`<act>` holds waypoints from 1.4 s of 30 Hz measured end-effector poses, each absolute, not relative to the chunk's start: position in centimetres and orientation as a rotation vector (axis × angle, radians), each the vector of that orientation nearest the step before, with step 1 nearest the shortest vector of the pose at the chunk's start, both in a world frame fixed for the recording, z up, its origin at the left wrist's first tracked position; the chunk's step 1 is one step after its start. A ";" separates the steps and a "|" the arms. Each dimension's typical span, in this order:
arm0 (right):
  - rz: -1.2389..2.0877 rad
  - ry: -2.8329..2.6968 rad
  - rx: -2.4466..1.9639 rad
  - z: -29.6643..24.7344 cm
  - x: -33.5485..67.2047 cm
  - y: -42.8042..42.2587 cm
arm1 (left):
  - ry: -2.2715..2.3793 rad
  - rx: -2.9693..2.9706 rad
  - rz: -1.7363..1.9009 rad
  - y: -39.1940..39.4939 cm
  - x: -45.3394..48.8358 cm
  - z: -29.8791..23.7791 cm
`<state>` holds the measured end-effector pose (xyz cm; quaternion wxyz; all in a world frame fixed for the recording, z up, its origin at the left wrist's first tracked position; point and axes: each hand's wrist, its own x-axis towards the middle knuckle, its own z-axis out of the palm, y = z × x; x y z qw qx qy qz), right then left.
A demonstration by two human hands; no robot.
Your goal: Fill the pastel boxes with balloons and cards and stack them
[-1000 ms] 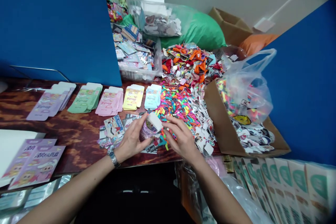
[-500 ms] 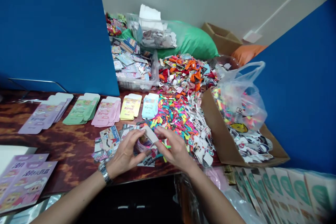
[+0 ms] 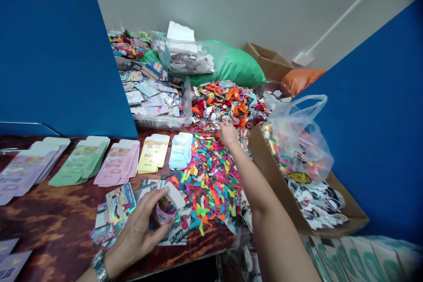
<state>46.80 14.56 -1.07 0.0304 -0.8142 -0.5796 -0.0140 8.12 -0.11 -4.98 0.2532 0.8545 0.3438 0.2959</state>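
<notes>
My left hand (image 3: pixel 142 216) is closed around a small paper box (image 3: pixel 175 196), its top flap open and some colourful contents showing inside. It is just above several printed cards (image 3: pixel 120 202) on the table. My right hand (image 3: pixel 228 133) reaches far forward to the near edge of a heap of mixed small trinkets (image 3: pixel 228 101), orange, red and white. Its fingers are bent down into the heap, and what they pinch is hidden. Beneath my right forearm spreads a pile of bright, small balloon-like pieces (image 3: pixel 211 176).
Flat boxes in purple (image 3: pixel 29 167), green (image 3: pixel 81 158), pink (image 3: pixel 117 161), yellow (image 3: pixel 153 153) and blue (image 3: pixel 180 152) stand in a row. Behind is a clear bin (image 3: pixel 158 121) of cards. At right, a cardboard box (image 3: pixel 271 176) holds a plastic bag (image 3: pixel 304 141). Blue partitions flank the table.
My right hand has left the small paper box and stretched forward to the trinket heap. My left hand keeps the box. The view has shifted, so the table appears lower and further left.
</notes>
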 end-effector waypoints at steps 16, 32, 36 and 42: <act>-0.034 -2.050 -2.678 0.6 49.5 17.5 | 0.956 2.295 0.780 0.1 9.3 -4.6; -0.075 -2.496 -2.428 0.7 48.0 15.0 | 0.922 2.256 0.722 -0.8 9.5 -4.6; -0.039 -2.501 -2.414 -0.3 47.5 15.0 | 0.921 2.257 0.715 -0.8 9.4 -4.5; -0.006 -2.270 -2.424 1.2 47.8 15.3 | 0.929 2.246 0.771 -0.7 9.6 -4.1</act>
